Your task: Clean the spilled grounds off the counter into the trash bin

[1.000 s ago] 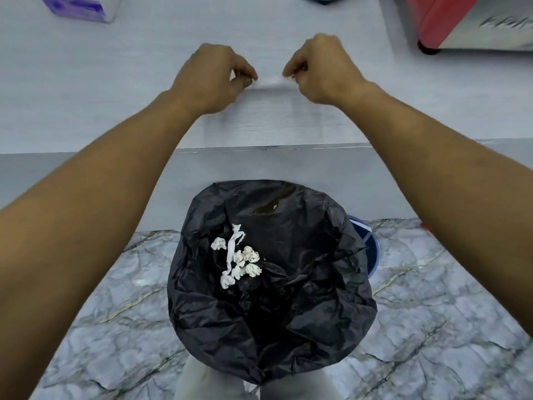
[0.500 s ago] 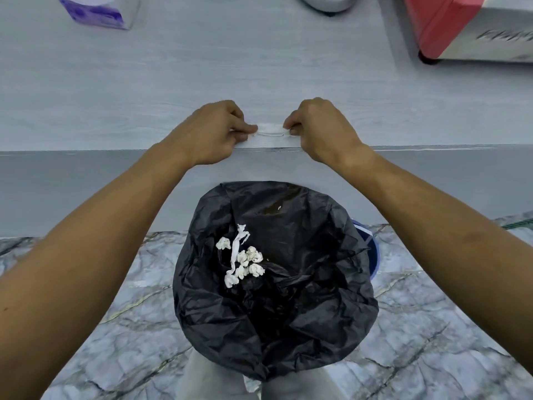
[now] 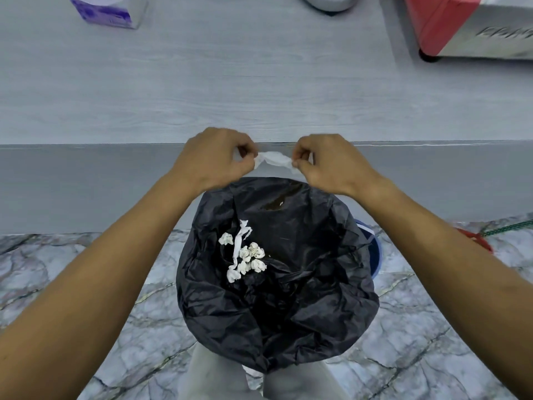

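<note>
Above the far rim of the trash bin, both hands now hold a crumpled white tissue in the air just off the worktop's front edge. Half a second ago the same tissue lay pressed on the worktop at that edge; a second ago it was farther back on the surface. The left hand pinches the tissue's left end between thumb and fingers, and the right hand pinches the right end, so the tissue sags between them. Whether it carries any grounds cannot be told.

Inside the bin, on the black liner, lie several small white paper wads and a torn strip, left of the bin's middle, as before. A brown smear marks the liner's far inner wall. Beyond the bin, on the worktop, a purple-and-white tissue box stands at far left, a grey rounded base at far centre, and a red and silver appliance at far right. Right of the bin, a red object sits on the marble floor. Nothing lies between the tissue and the bin's opening.
</note>
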`<action>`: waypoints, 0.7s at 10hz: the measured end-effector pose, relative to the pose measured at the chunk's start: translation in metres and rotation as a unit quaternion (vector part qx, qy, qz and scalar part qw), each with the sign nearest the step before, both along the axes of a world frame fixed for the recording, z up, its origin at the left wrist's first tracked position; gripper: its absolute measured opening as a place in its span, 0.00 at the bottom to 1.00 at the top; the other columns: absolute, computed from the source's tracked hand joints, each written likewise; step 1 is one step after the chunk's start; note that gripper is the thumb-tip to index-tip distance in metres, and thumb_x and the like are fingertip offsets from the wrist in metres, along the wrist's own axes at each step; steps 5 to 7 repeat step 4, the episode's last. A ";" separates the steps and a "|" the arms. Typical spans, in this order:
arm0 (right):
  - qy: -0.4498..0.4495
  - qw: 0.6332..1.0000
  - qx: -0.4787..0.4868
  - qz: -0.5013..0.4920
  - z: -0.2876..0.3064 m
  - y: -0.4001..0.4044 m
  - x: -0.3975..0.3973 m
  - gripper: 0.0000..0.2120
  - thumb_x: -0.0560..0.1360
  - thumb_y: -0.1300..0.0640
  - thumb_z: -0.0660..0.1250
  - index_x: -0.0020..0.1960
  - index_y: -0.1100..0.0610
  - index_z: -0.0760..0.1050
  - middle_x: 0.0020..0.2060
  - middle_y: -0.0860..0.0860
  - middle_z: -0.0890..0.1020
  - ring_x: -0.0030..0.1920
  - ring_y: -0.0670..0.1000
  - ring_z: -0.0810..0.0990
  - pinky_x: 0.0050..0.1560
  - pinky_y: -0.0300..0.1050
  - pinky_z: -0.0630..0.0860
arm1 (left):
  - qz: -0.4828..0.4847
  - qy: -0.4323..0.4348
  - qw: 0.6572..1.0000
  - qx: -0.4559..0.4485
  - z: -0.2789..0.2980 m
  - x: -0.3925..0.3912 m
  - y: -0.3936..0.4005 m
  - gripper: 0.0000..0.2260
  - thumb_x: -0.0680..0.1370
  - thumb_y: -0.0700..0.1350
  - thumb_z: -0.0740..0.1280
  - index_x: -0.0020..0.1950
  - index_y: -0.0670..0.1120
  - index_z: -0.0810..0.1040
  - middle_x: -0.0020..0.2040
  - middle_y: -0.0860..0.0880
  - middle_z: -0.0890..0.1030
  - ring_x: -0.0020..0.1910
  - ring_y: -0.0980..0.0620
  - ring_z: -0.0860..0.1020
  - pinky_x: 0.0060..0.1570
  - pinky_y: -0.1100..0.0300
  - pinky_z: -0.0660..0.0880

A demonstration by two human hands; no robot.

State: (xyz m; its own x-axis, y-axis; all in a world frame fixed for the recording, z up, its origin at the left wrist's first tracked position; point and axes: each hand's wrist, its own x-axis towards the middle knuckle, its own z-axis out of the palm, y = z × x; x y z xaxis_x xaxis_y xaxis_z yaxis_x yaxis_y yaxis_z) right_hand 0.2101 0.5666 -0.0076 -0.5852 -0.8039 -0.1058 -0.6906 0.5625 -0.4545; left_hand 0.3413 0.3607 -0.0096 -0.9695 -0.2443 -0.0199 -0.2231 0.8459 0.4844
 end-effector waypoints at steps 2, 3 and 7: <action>-0.096 0.992 0.083 0.008 -0.038 0.035 0.026 0.04 0.76 0.54 0.69 0.47 0.48 0.83 0.45 0.41 0.78 0.48 0.48 0.79 0.51 0.47 0.77 | -0.025 -0.142 0.984 0.108 -0.029 0.029 0.026 0.09 0.72 0.49 0.69 0.50 0.57 0.85 0.44 0.63 0.77 0.48 0.58 0.77 0.53 0.61 0.74; -0.130 0.987 0.095 -0.020 -0.051 0.049 0.033 0.10 0.79 0.55 0.65 0.54 0.50 0.84 0.52 0.43 0.82 0.54 0.48 0.80 0.58 0.47 0.76 | -0.019 -0.213 0.967 0.136 -0.044 0.035 0.034 0.10 0.73 0.49 0.66 0.47 0.60 0.85 0.43 0.66 0.79 0.50 0.61 0.78 0.55 0.61 0.74; -0.127 0.985 0.085 -0.076 -0.058 0.067 0.048 0.13 0.77 0.56 0.62 0.55 0.48 0.83 0.55 0.44 0.83 0.55 0.47 0.80 0.59 0.44 0.76 | 0.005 -0.242 0.962 0.128 -0.055 0.047 0.047 0.10 0.71 0.53 0.63 0.46 0.63 0.83 0.42 0.69 0.79 0.46 0.64 0.78 0.54 0.59 0.76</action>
